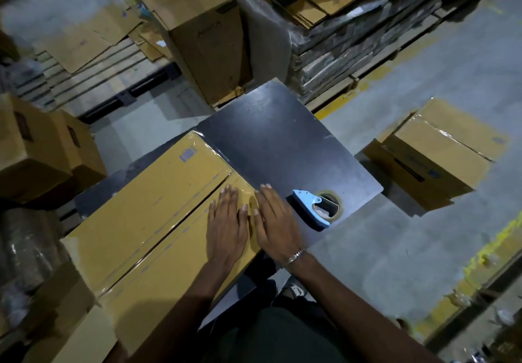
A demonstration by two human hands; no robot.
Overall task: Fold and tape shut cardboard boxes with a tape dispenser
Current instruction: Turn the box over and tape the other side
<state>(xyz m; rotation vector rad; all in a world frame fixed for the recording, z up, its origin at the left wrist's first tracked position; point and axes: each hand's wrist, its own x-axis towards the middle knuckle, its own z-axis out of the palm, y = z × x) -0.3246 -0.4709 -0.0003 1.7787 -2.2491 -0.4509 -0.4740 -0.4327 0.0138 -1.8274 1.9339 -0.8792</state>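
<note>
On the dark table (282, 136), a closed cardboard box (147, 221) lies with clear tape along its centre seam, and the person's left hand (226, 221) and right hand (275, 221) rest flat side by side on its near right end, fingers straight and spread, gripping nothing. Just right of the right hand, the blue tape dispenser (316, 207) lies on the table, untouched, while a taped box (435, 159) sits on the floor (423, 52) further right.

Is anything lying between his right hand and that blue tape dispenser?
Nothing visible. The right hand lies flat at the box edge; the tape dispenser sits just beyond on bare dark table.
</note>
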